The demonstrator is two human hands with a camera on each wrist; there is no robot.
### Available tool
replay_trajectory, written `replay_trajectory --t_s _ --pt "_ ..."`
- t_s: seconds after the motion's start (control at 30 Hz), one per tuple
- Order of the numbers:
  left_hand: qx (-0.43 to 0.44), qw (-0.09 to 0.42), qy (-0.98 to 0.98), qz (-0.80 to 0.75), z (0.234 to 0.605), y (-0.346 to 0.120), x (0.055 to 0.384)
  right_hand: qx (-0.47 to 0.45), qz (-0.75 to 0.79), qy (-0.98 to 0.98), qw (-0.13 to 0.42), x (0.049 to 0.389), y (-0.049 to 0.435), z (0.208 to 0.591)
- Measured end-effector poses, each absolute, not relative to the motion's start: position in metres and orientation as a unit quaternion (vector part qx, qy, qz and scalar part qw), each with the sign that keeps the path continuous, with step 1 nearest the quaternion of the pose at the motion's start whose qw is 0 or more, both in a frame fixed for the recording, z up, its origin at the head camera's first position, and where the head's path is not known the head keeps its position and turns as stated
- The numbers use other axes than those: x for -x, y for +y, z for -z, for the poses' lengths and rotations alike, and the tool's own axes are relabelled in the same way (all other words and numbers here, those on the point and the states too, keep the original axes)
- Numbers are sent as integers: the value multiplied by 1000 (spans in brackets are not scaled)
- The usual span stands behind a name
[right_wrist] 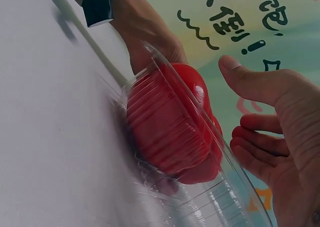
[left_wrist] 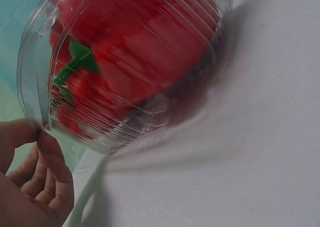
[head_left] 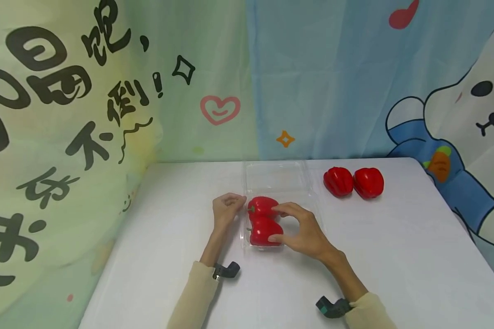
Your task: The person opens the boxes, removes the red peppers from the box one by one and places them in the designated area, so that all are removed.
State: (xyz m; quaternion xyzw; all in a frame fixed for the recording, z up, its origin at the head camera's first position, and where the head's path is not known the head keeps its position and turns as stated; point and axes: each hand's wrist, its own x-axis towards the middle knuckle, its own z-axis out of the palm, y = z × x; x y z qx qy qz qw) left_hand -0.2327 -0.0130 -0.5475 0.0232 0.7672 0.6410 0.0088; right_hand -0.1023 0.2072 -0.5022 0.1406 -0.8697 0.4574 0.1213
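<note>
A clear plastic clamshell box (head_left: pixel 300 199) lies unfolded on the table, its lid (head_left: pixel 276 177) toward the back. Two red bell peppers sit in its left half: a far pepper (head_left: pixel 261 205) and a near pepper (head_left: pixel 264 232), green stems facing left. My left hand (head_left: pixel 226 211) pinches the box's left rim (left_wrist: pixel 31 82) between thumb and forefinger. Over the peppers, my right hand (head_left: pixel 306 233) has its thumb by the near one and fingertips by the far one. In the right wrist view this hand (right_wrist: pixel 290 132) shows thumb and fingers spread, holding nothing.
Two more red bell peppers, a left one (head_left: pixel 338 181) and a right one (head_left: pixel 368 183), lie side by side at the table's back right. The white table (head_left: pixel 395 256) meets a printed curtain (head_left: pixel 321 82) behind. Small dark devices are strapped to both wrists.
</note>
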Motion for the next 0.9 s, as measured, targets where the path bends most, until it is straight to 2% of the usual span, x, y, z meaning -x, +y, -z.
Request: replay_trajectory --t_s 0.3,0.9 --pt "-36 1 765 -643 548 -14 230 -155 -436 -882 95 101 203 507" --pt "-23 10 766 -642 546 -13 231 -128 -400 -905 58 99 199 510"
